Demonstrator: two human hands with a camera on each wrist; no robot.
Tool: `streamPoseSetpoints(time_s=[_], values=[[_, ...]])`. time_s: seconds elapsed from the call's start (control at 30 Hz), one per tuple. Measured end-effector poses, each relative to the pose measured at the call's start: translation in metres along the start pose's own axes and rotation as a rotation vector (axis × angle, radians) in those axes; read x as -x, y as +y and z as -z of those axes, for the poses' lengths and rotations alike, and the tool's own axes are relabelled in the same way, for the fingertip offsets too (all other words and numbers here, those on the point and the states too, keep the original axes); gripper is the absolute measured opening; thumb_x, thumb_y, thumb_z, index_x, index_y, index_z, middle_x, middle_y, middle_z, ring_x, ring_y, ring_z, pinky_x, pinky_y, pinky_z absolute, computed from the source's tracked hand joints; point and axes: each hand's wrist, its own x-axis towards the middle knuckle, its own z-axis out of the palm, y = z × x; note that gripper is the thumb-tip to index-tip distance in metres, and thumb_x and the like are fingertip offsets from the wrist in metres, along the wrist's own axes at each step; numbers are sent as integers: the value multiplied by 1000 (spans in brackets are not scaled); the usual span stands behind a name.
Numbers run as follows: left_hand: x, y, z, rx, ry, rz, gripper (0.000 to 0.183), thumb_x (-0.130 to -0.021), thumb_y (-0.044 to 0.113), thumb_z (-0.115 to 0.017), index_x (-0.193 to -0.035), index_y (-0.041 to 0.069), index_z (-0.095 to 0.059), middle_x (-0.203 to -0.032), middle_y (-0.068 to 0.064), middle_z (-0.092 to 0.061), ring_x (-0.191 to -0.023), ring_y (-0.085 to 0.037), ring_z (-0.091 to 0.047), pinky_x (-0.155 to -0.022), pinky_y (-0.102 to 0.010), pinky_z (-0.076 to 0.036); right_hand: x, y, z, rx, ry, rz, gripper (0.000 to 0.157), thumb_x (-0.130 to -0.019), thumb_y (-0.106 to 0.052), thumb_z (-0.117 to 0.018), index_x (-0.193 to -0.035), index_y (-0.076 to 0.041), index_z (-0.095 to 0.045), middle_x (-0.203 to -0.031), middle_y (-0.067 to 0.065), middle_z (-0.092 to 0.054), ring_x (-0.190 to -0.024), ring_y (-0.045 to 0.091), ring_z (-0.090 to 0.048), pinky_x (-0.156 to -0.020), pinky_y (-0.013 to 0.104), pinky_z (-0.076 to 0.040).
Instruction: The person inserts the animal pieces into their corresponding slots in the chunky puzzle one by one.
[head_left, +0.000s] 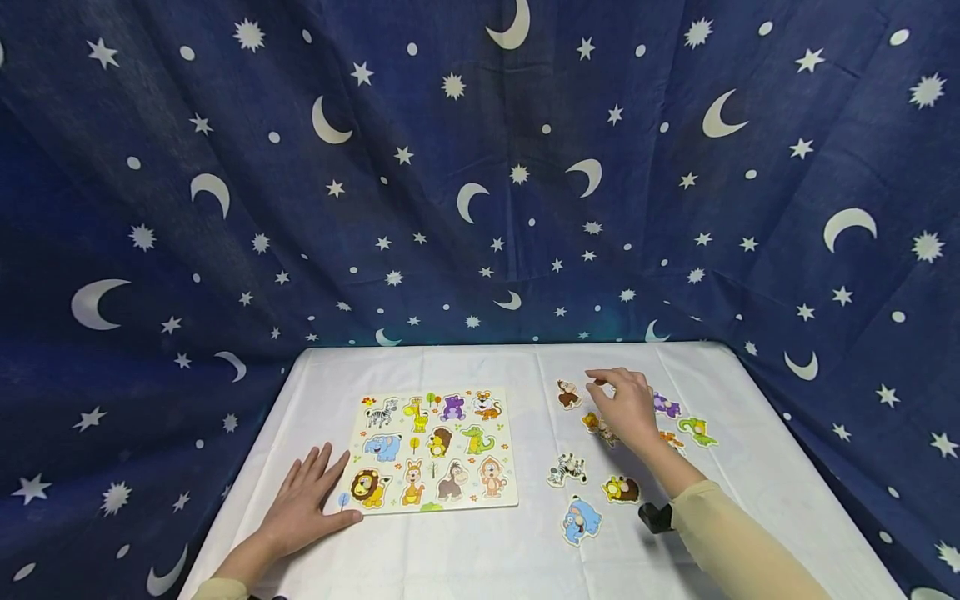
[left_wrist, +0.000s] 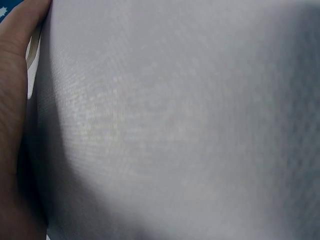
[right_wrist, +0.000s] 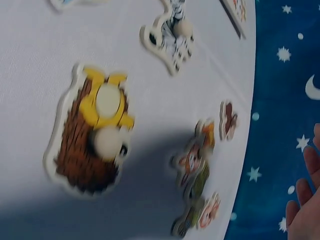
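My left hand (head_left: 303, 504) rests on the white cloth with its fingers spread, its thumb at the lower left corner of a peg puzzle board (head_left: 512, 493) printed with animals. My right hand (head_left: 626, 408) hovers over scattered knobbed puzzle pieces, thumb and forefinger apart; a small dark brown patch shows between them, too covered to identify. Just left of those fingertips lies the gorilla piece (head_left: 568, 395). Nearer me are the zebra piece (head_left: 567, 470), the hedgehog piece (right_wrist: 92, 135) and the elephant piece (head_left: 582, 521). The left wrist view shows mostly blurred cloth.
Right of my right hand lie the purple hippo piece (head_left: 665, 405) and the green crocodile piece (head_left: 697, 431). Several pieces (head_left: 600, 429) lie partly under that hand. A dark blue curtain (head_left: 480, 242) with moons and stars surrounds the table's back and sides.
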Motion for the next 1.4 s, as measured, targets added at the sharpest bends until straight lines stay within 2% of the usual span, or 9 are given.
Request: streamPoseSetpoints(time_s=[0.2,0.43,0.63,0.9,1.07,1.4], values=[[0,-1,-1,-1,-2,5,109,-76,78,-70,-160,17,-38,-168,-22,-17,-155,-43,-9,-125,-54,2,-2,16,6,33,20,-19,27,-96,-21,-70,-120,-10,-76,-106,10,-71,-117,39,-50,-95,58,-36],[1,-1,-2,7,-3,6,108,-76,77,-70,-160,17,-38,-168,-22,-17,-155,-43,-8,-125,-52,4,-3,24,10,40,19,-51,27,-96,-18,-70,-121,-9,-75,-108,13,-70,-118,40,-49,-98,60,-34],[2,1,-1,9,3,1,108,-76,77,-71,-160,17,-38,-168,-23,-17,-155,-43,-9,-125,-54,2,-3,31,10,66,-1,-60,28,-97,-18,-70,-122,-8,-75,-109,14,-70,-116,39,-49,-95,59,-35],[1,2,0,9,4,4,108,-76,77,-71,-160,17,-39,-167,-23,-18,-154,-43,-9,-125,-54,1,-10,39,-7,73,-72,-67,30,-95,-21,-72,-123,-9,-75,-111,14,-70,-118,42,-50,-96,60,-35],[2,3,0,18,4,5,108,-76,76,-72,-160,16,-39,-167,-23,-18,-154,-44,-9,-125,-54,1,-16,39,-22,52,-130,-86,28,-97,-24,-72,-123,-13,-75,-111,11,-69,-119,41,-49,-100,63,-32],[1,2,0,8,1,7,108,-76,77,-71,-160,17,-39,-167,-22,-18,-154,-44,-9,-125,-55,0,-27,38,-35,73,-201,-98,30,-97,-27,-71,-124,-14,-75,-124,14,-67,-118,40,-50,-99,62,-32]])
